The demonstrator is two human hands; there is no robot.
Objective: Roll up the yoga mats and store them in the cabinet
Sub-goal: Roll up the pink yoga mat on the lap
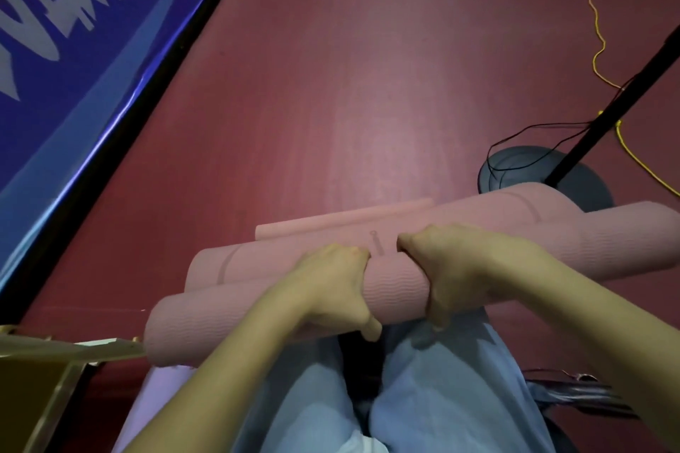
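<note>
Clearly both hands, left hand [333, 287] and right hand [456, 276], clamp the near pink roll [397, 287] across mid-frame, a second roll [279, 256] pressed behind. To my eye, gripping wider would keep both level; no cabinet shows beyond.

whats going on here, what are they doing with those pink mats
A person is gripping a rolled pink yoga mat with both hands, the left hand and right hand wrapped around its middle. A second pink roll lies just beyond it, touching it, over the red floor. A fan stand base sits to the right. No cabinet is clearly in view.
</note>
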